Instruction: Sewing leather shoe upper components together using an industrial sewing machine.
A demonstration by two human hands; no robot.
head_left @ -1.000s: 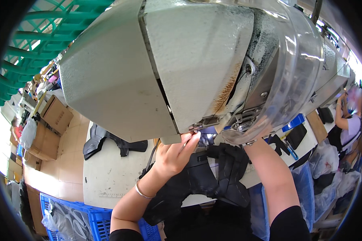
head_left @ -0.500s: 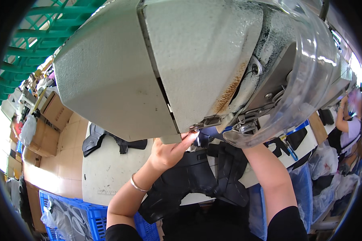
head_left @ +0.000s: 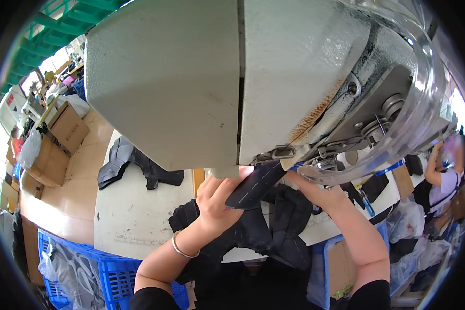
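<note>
A grey sewing machine head (head_left: pixel 165 93) fills the upper view, with a rust-brown stain and a clear plastic guard (head_left: pixel 429 103) at its right. Just below its lower edge, my left hand (head_left: pixel 216 201) pinches a black cut piece (head_left: pixel 256 185) marked with white dashes. Behind the metal parts at the machine's underside, the fingertips of my right hand (head_left: pixel 320 194) are hidden, so its grip does not show. Several black sewn pieces (head_left: pixel 245 232) lie beneath my hands, hanging over the table's near edge. The needle area is out of sight.
More black pieces (head_left: pixel 124 163) lie on the white table (head_left: pixel 139 222) at left. Blue crates (head_left: pixel 108 274) stand below both sides. A blue-handled tool (head_left: pixel 367 204) lies at right. Cardboard boxes (head_left: pixel 57 160) stand far left; another person (head_left: pixel 444 175) sits far right.
The black piece has come into fuller view beside my left hand, tilted toward me. My right hand shows more from under the guard. The view has shifted slightly.
</note>
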